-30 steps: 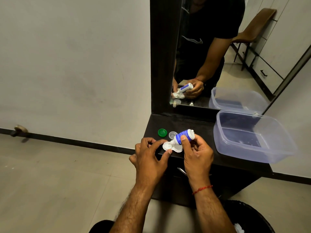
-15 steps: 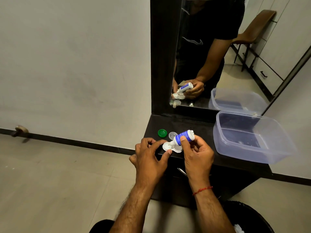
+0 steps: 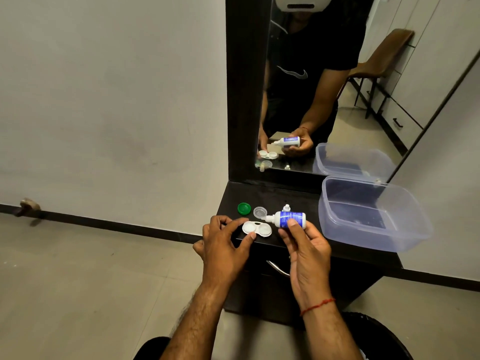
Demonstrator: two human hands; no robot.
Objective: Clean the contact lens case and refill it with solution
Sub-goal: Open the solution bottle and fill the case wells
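R fingers (image 3: 293, 226) clamped on solution bottle (image 3: 292, 219), L fingers (image 3: 249, 239) pinch lens case (image 3: 257, 228) on bench (image 3: 285, 194); hold nozzle (image 3: 269, 218) just above it, no contact, squeeze gently.

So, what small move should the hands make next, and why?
Probably tip the solution bottle nozzle-down over a well and squeeze: the right hand holds it level, nozzle near the open lens case, which the left hand pinches.

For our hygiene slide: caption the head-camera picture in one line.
Right hand holds a solution bottle sideways at the open lens case, left hand pinching it.
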